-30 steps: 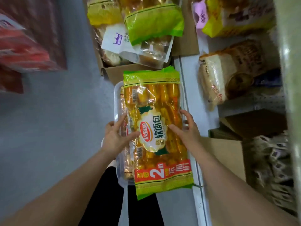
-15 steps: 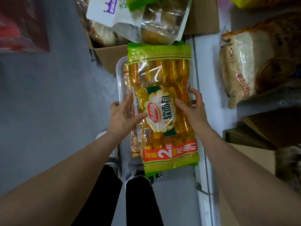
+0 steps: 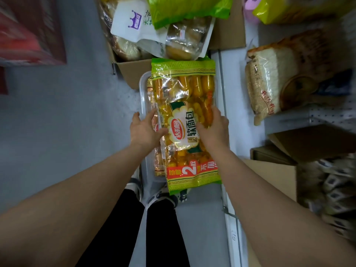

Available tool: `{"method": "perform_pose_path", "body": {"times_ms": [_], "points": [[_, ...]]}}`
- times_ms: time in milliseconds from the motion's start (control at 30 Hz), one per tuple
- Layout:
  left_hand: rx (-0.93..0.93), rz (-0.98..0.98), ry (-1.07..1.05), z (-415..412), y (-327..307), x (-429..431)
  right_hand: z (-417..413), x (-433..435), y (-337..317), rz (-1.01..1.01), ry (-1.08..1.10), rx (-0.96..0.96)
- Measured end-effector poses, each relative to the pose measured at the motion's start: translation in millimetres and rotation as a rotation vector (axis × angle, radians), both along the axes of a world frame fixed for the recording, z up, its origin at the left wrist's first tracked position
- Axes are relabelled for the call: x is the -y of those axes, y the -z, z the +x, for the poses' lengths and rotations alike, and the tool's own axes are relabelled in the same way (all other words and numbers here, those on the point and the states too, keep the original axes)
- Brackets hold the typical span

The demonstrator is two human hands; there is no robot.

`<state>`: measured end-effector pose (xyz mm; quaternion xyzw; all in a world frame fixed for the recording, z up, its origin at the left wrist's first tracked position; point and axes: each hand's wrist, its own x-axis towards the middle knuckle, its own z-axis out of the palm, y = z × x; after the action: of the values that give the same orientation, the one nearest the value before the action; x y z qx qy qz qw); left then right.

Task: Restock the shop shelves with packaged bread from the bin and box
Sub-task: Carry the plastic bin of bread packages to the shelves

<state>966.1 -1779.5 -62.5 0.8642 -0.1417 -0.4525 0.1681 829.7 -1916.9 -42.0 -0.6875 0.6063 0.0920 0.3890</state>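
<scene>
Left hand (image 3: 146,130) and right hand (image 3: 214,130) clasped the long bread pack (image 3: 185,85) between them by its side edges, with the clear bin (image 3: 143,93) just beneath them. Its slick film and unsupported ends might have let it sag and slip free.

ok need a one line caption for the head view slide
Left hand and right hand hold a green-and-yellow bread pack over the clear bin, cardboard box of bagged bread just beyond.

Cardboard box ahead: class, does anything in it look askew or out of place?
Yes. The bread packs in the cardboard box lie heaped crookedly, overlapping one another: a green pack covers part of a clear pack and a white pack.
</scene>
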Motion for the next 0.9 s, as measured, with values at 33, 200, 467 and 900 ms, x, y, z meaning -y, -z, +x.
{"method": "perform_pose_path", "body": {"times_ms": [33,200,467,900], "points": [[0.008,-0.007,0.006,2.4,-10.2,0.6,2.6,-4.5,-10.7,-0.019,-0.042,-0.012],[0.042,-0.108,0.054,15.5,-75.3,0.3,10.7,-25.2,-75.6,-0.034,-0.159,0.039],[0.113,-0.212,0.146,32.6,-209.4,-6.4,22.8,-39.3,-202.9,-0.045,-0.345,0.064],[0.399,-0.456,0.262,67.2,-447.1,-40.7,79.1,-58.6,-440.9,-0.323,-0.664,0.177]]}}
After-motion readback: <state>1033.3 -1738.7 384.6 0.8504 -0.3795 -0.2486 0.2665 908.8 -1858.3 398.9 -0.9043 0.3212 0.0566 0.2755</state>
